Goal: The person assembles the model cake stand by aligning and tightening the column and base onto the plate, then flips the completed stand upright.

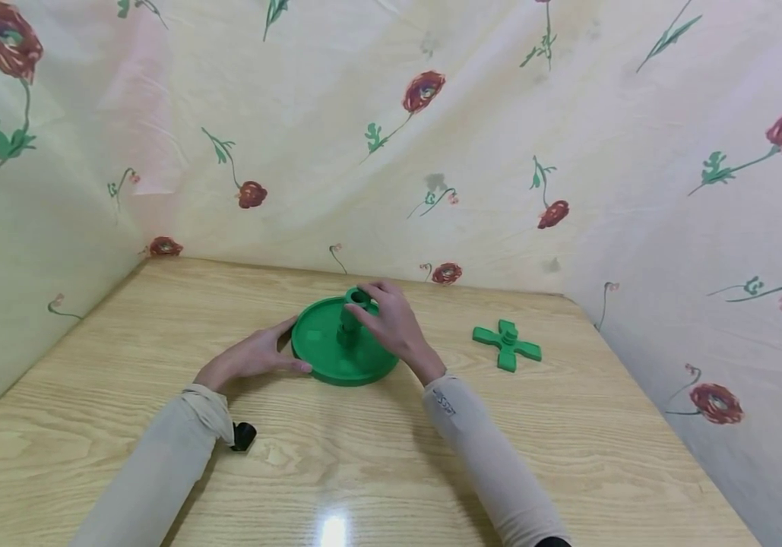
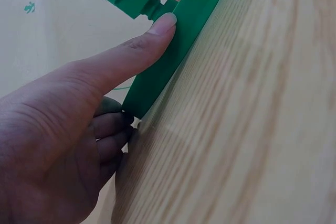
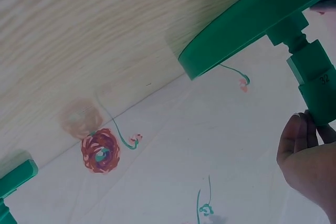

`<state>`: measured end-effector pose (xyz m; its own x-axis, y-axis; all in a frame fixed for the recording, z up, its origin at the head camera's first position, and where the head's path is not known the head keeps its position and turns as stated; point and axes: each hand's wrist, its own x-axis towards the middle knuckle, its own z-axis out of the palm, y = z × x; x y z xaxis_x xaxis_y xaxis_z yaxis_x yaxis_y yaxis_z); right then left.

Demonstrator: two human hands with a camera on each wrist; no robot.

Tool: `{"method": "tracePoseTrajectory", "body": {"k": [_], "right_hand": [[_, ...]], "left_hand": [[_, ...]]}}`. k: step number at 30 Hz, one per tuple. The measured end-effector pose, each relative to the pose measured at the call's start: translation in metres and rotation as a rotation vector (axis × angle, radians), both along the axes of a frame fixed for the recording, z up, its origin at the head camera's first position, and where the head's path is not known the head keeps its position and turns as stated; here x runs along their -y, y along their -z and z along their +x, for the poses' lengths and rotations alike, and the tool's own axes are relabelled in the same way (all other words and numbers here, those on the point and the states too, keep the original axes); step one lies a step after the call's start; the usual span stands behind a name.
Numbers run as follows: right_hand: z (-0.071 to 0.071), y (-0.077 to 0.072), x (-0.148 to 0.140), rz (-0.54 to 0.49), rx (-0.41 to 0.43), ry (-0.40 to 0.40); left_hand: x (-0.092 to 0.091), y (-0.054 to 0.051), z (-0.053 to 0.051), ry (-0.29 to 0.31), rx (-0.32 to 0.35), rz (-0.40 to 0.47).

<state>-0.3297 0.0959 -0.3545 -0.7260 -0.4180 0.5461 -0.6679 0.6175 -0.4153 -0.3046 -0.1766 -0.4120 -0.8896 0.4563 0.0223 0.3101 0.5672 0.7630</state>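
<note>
A round green tray (image 1: 322, 365) with a raised rim lies on the table. From its middle rises a green stepped post, topped by a hollow green socket piece (image 1: 356, 298) with numbers on its sides. My left hand (image 1: 257, 355) holds the tray's left edge, its thumb (image 2: 139, 51) against the outer rim and the other fingers partly hidden behind. With my right hand (image 1: 394, 323) I pinch the upper end of the socket piece. In the right wrist view a narrow neck joins the socket piece (image 3: 317, 85) to the tray (image 3: 236, 32).
A green cross-shaped piece (image 1: 507, 346) with a round central peg lies on the table to the right of the tray. Near my left sleeve is a small black object (image 1: 244, 436). Flower-patterned cloth (image 1: 336, 152) hangs along the back and sides of the wooden table (image 1: 336, 456).
</note>
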Motion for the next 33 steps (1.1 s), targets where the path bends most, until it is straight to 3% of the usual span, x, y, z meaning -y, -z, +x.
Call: {"method": "tracePoseTrajectory", "body": {"k": [11,22,33], "right_hand": [[-0.0025,0.0035,0.0037,0.000,0.018,0.010],[-0.0056,0.0030,0.0033,-0.023,0.082,-0.040],[-0.0069,0.0073,0.0052,-0.029,0.121,0.034]], "left_hand": [[-0.0006,-0.0008,-0.0002,0.003,0.009,0.001],[-0.0007,-0.0002,-0.0006,0.004,0.008,0.006],[0.0004,-0.0002,0.0002,0.002,0.014,0.009]]}}
